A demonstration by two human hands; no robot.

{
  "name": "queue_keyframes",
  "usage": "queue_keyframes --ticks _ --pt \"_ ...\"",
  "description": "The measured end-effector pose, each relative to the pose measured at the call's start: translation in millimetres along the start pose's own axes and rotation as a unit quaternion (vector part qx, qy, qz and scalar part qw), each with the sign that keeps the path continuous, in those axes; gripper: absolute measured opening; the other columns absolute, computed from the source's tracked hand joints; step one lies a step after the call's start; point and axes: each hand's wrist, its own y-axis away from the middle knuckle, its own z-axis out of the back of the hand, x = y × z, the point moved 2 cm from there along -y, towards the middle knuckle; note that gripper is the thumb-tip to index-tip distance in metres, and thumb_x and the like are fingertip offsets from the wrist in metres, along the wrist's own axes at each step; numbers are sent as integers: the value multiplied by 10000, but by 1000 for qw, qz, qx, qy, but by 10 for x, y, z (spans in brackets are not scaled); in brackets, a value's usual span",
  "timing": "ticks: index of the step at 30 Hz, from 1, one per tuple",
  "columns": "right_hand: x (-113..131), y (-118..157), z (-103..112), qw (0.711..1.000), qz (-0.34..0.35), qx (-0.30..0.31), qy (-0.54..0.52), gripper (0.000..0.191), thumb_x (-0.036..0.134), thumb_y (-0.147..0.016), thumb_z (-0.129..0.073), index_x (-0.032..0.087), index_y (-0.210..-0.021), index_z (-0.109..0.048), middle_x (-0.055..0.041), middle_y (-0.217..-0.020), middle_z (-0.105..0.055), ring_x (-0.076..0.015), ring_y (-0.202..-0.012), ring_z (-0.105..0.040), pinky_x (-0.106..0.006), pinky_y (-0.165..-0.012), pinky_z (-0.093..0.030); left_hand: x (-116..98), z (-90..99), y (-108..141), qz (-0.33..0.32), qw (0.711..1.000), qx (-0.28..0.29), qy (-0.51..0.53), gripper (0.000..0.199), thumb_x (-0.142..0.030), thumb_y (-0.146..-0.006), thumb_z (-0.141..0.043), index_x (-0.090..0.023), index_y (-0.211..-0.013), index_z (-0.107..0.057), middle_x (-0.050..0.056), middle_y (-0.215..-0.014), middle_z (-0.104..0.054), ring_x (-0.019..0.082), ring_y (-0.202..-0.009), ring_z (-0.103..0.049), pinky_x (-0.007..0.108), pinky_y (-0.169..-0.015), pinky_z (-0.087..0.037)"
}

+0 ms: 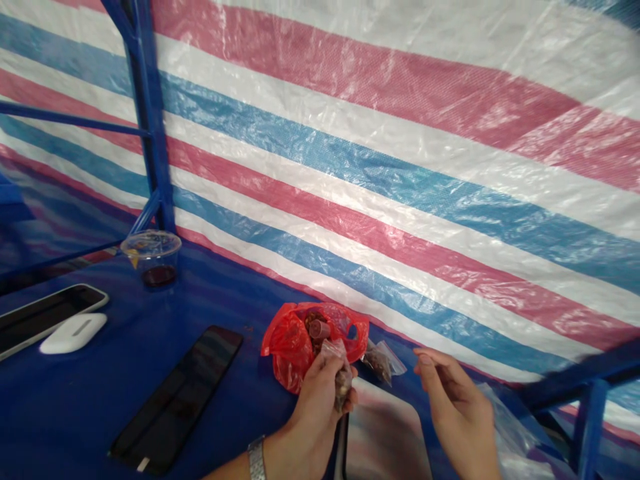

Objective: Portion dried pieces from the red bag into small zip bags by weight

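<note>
My left hand [320,393] is closed around a small clear plastic bag [343,385] with brownish bits in it, its top sticking up above my thumb. Just behind it, an open red plastic bag [290,360] holds brown loose contents and a small pinkish cup [319,329]. To the right of the red bag lies another small zip bag [380,360] of dark brown bits. My right hand [455,400] is raised at the right, thumb and forefinger tips pressed together; whether anything is between them I cannot make out.
On the blue table [225,400] lie a black phone [177,400], a white earbud case [74,333], another phone [50,317] and a clear cup [155,260] of dark liquid. A pale-edged tablet-like slab [385,433] sits below my hands. Clear plastic bags [515,427] lie right. Striped sheeting [375,167] hangs behind.
</note>
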Motion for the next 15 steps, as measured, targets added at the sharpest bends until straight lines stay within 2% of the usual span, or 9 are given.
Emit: queue_keyframes --ticks 4,7,9,10,15 --pt "46 39 -37 999 27 32 -29 354 535 -915 -673 197 -949 -772 -66 -873 -767 -216 -753 -726 -270 -682 -583 -79 -51 48 -113 985 72 -108 239 -368 -890 -740 -185 -789 -623 -15 -660 -596 114 -554 -503 224 -565 -418" --pt "189 119 -102 991 71 90 -68 251 435 -946 -673 213 -1024 -759 -49 -868 -749 -198 -771 -718 -252 -695 -584 -158 -64 94 -214 956 68 -189 263 -363 -844 -804 -200 -1023 -701 55 -922 -728 196 -860 -653 243 -789 -498" --pt "308 186 -159 982 104 125 -95 216 377 -961 -666 227 -1101 -737 -30 -845 -723 -183 -773 -702 -240 -698 -579 -188 -62 116 -273 924 71 -258 364 -330 -851 -798 -220 -1182 -693 93 -1143 -740 254 -1101 -652 277 -964 -484" --pt "363 218 -186 978 117 136 -104 207 355 -966 -663 231 -1119 -728 -23 -838 -713 -174 -762 -691 -236 -695 -574 -189 -57 120 -298 904 80 -296 368 -327 -870 -776 -228 -1214 -687 101 -1198 -733 272 -1157 -642 297 -1009 -474" --pt "475 262 -231 979 127 128 -94 92 299 -973 -663 224 -970 -717 5 -760 -675 -136 -658 -616 -212 -619 -516 -96 22 49 -365 801 135 -455 376 -307 -944 -660 -253 -1315 -633 103 -1311 -706 293 -1239 -653 385 -1076 -495"
